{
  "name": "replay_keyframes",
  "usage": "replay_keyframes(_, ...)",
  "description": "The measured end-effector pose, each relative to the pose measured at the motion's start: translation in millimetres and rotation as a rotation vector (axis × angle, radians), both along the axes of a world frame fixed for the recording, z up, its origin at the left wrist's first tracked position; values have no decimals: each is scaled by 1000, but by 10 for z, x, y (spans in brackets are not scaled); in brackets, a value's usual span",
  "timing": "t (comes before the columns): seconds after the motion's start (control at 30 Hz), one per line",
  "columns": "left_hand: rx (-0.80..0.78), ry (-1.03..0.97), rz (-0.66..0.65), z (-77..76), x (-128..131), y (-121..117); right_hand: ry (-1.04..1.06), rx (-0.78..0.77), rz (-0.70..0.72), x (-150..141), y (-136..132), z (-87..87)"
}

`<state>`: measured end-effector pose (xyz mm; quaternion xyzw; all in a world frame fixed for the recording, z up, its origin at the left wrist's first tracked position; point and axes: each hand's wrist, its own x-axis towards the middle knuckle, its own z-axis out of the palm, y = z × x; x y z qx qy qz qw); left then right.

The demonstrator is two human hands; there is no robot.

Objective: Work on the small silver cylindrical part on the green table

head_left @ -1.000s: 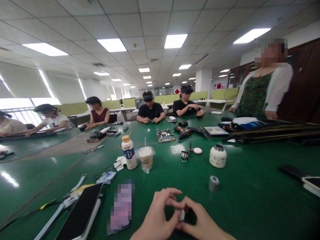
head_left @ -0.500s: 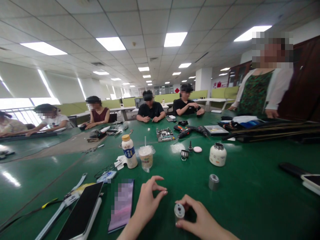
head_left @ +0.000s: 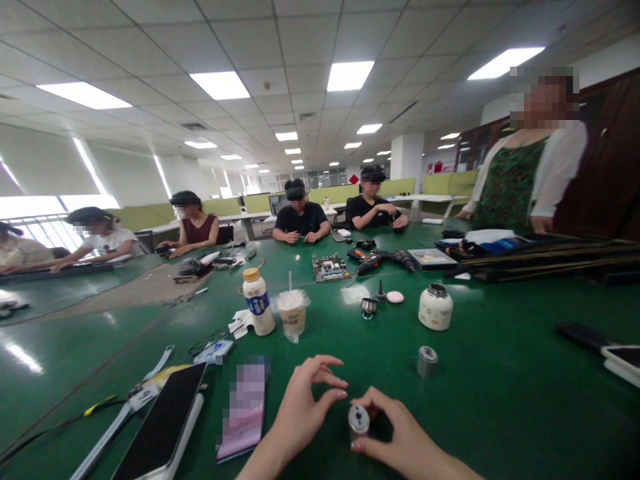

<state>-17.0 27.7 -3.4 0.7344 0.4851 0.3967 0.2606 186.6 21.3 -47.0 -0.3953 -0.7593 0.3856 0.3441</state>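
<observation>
Between the thumb and fingers of my right hand (head_left: 393,430) is a small silver metal cylinder (head_left: 359,421), upright, with dark holes in its top face. My left hand (head_left: 313,397) hovers just to its left, fingers curved and apart, holding nothing. A second, similar metal cylinder (head_left: 427,362) stands on the green table beyond my right hand. Farther back is a cream-coloured jar (head_left: 435,308) with an open metal neck. Left of that jar lie a small dark-and-silver part (head_left: 369,307), a dark pointed piece (head_left: 381,291) and a pink disc (head_left: 395,297).
A phone (head_left: 245,407) and a larger black-screened device (head_left: 163,420) lie left of my hands. Ahead stand a bottle (head_left: 257,303) and a plastic cup with straw (head_left: 292,313). A circuit board (head_left: 331,267) and power drills (head_left: 380,261) lie farther off. Several people are around the table.
My left hand has moved right, closer to the cylinder in my right hand. My right hand and its cylinder have stayed nearly still.
</observation>
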Motion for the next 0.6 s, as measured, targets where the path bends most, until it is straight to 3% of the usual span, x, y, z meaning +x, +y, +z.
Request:
replay_keyframes(0.13, -42, -13, -79, 91, 121, -153, 7, 16, 1, -11, -3, -18)
replay_keyframes(0.6, -103, -44, -22, 37, 203, -198, -20, 21, -14, -10, -5, -19)
